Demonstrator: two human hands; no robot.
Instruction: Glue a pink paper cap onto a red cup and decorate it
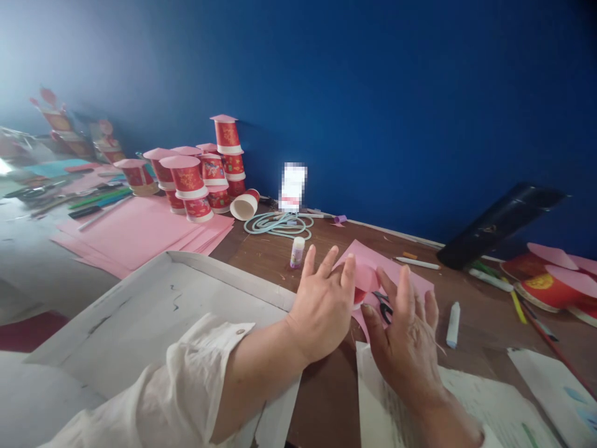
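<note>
A red paper cup [359, 295] with a pink paper disc [366, 277] on its top is between my two hands, partly hidden by them. My left hand [321, 305] lies along the cup's left side, fingers stretched and spread, its thumb out of sight. On the other side, my right hand [408, 330] has its fingers apart, with the index fingertip by the disc's edge and the thumb low near the cup's base. A pink paper sheet [410, 280] lies beneath and behind them. Dark scissors [384, 308] show in part between the cup and my right hand.
A glue stick [297, 253] stands behind my left hand. Stacked red cups [184, 177] with pink tops, pink sheets [140, 233] and a white tray [186, 292] are leftward. A white marker [453, 325], papers [485, 398] and a black cylinder [499, 224] are rightward. A blue wall [373, 112] rises behind.
</note>
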